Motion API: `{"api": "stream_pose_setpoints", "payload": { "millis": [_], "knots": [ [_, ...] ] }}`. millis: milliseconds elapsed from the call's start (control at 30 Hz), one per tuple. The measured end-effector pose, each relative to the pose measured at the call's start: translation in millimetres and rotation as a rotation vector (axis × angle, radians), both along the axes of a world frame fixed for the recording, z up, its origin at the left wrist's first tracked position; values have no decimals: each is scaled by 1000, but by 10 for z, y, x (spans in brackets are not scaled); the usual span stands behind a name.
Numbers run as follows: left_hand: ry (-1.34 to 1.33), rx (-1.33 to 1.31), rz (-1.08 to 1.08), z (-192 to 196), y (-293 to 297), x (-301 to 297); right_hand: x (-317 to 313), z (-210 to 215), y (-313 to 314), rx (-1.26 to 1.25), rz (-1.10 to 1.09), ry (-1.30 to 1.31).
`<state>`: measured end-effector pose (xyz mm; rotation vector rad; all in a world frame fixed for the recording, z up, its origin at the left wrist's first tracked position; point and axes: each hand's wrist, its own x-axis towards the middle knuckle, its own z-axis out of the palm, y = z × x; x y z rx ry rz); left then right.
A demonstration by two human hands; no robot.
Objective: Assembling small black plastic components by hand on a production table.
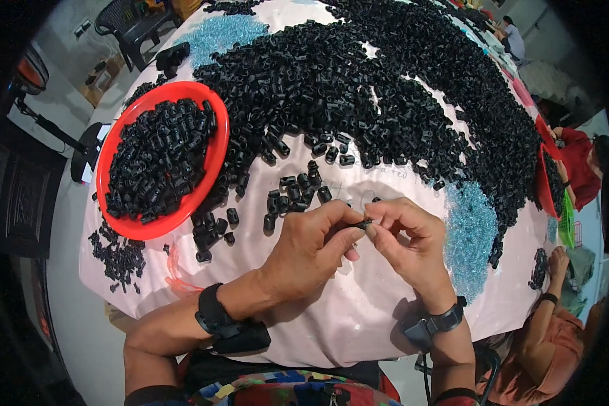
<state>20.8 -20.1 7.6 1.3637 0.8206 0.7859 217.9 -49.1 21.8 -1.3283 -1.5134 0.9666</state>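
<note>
My left hand (pixel 311 247) and my right hand (pixel 414 245) meet above the near middle of the table. Between their pinched fingertips is a small black plastic part (pixel 360 226), mostly covered by the fingers, so its exact shape is hidden. Just beyond my left hand lies a loose cluster of short black tubular plastic pieces (pixel 294 192). A big heap of similar black pieces (pixel 358 88) spreads across the far side of the table. To the left, a red oval basin (pixel 221 128) is filled with more of them.
Smaller black parts (pixel 118 259) are piled at the table's left edge, near pink string (pixel 176 271). Light blue, glittery small pieces (pixel 472 237) form a patch on the right, another (pixel 223 35) far left. Co-workers (pixel 545 338) sit along the right side. A pink sheet (pixel 331 325) covers the table.
</note>
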Motion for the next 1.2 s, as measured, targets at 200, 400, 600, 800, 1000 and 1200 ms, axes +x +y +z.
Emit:
{"api": "stream_pose_setpoints", "payload": {
  "millis": [200, 400, 600, 800, 1000, 1200],
  "knots": [
    [-148, -312, -51, 4, 35, 0, 43, -20, 3, 226, 87, -227],
    [-215, -311, -8, -55, 44, 12, -16, 21, 24, 336, 113, -268],
    [-173, -323, -81, -31, 76, 0, -13, 6, 18, 407, 128, -385],
    [-197, -387, -81, 31, 56, 29, -52, -3, 26, 411, 108, -321],
    [-151, -357, -103, 41, 70, 25, -9, -21, 35, 461, 108, -388],
    [-289, -540, -217, 11, 44, -49, 10, 18, 45, 487, 107, -406]
  ]
}}
